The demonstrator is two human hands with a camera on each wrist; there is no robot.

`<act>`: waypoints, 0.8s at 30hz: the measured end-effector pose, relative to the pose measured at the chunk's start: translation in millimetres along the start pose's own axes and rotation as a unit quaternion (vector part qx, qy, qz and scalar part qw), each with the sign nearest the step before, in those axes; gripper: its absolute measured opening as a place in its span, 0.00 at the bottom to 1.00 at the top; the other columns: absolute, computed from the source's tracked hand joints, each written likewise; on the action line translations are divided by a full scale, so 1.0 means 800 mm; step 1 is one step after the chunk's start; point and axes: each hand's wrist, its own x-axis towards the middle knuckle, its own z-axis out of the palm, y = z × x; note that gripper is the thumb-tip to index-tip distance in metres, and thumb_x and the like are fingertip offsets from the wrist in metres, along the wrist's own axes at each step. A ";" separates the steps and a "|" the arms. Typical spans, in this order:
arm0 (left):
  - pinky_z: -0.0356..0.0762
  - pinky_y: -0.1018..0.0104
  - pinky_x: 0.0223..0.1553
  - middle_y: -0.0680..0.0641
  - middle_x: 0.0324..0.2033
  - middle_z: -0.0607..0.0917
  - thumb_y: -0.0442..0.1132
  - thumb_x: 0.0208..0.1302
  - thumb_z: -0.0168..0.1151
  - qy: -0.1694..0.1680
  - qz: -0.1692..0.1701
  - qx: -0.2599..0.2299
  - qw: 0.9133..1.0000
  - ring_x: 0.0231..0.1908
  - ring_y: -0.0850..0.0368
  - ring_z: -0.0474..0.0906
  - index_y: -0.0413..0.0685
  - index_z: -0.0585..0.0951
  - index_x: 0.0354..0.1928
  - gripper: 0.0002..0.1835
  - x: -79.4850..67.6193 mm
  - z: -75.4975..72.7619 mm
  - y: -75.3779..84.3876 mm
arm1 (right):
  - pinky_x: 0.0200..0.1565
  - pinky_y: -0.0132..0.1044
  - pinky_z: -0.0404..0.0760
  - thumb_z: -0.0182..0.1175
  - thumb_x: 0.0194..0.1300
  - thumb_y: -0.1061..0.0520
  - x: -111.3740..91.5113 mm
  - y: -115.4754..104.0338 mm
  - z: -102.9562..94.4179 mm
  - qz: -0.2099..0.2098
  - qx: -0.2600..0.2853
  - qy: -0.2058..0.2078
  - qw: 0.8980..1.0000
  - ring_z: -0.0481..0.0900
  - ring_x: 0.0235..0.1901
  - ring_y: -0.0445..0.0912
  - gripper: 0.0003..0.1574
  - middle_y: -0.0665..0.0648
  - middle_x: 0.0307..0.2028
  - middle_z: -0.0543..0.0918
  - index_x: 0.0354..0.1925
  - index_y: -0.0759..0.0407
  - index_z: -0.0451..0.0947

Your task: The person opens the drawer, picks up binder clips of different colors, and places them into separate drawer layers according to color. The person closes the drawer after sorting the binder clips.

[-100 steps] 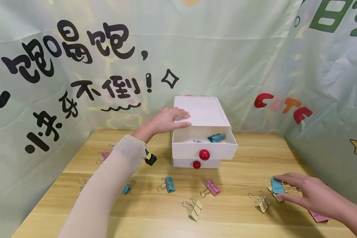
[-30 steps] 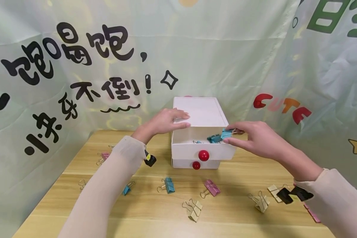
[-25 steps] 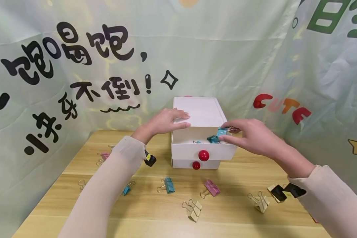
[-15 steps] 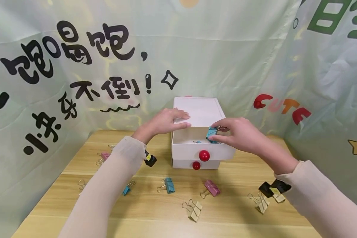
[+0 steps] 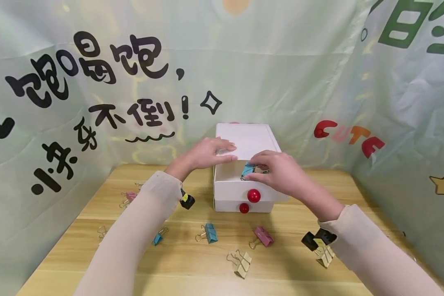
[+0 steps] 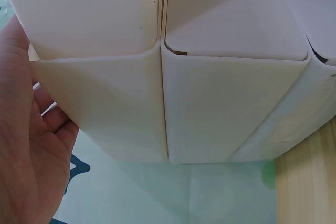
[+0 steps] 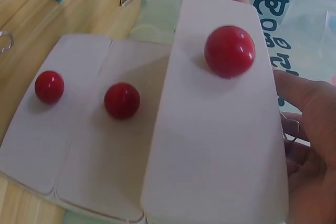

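A white drawer box with red knobs stands at the back of the table, its top drawer pulled out. My left hand rests on the box's top left edge, fingers lying fairly straight. In the left wrist view, that hand lies along the edge. My right hand pinches a blue binder clip between thumb and fingers, over the opening of the top drawer. In the right wrist view, the right hand is partly hidden behind the drawer front. The drawer's contents are mostly hidden by the hand.
On the wooden table lie a blue binder clip, a pink one and a cream one. Another cream clip sits under the right wrist camera. More clips lie left, partly behind the left arm. A printed cloth hangs behind.
The right hand picked up the blue clip at the table's right, carried it to the top drawer and then moved left across its opening. The left hand stays on the box.
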 end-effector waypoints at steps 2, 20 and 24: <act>0.63 0.54 0.66 0.53 0.63 0.76 0.64 0.66 0.56 -0.002 -0.004 0.001 1.000 0.65 0.55 0.68 0.57 0.80 0.61 0.29 -0.001 0.001 -0.001 | 0.40 0.43 0.81 0.72 0.57 0.45 0.002 -0.002 0.005 -0.006 -0.008 0.010 1.000 0.81 0.37 0.45 0.17 0.49 0.41 0.84 0.42 0.52 0.86; 0.61 0.55 0.67 0.52 0.63 0.76 0.62 0.66 0.58 0.001 0.001 -0.007 1.000 0.66 0.53 0.67 0.56 0.80 0.61 0.28 0.003 0.001 0.000 | 0.48 0.52 0.79 0.64 0.66 0.50 -0.003 0.022 -0.012 -0.008 0.004 0.047 0.999 0.82 0.45 0.53 0.15 0.55 0.43 0.86 0.46 0.58 0.85; 0.61 0.54 0.67 0.52 0.64 0.76 0.62 0.65 0.58 -0.002 -0.003 -0.010 1.000 0.66 0.53 0.67 0.56 0.80 0.61 0.28 0.002 0.001 0.000 | 0.50 0.54 0.79 0.64 0.67 0.50 -0.003 0.033 -0.019 -0.014 0.018 0.044 0.999 0.81 0.49 0.55 0.17 0.56 0.46 0.85 0.49 0.58 0.83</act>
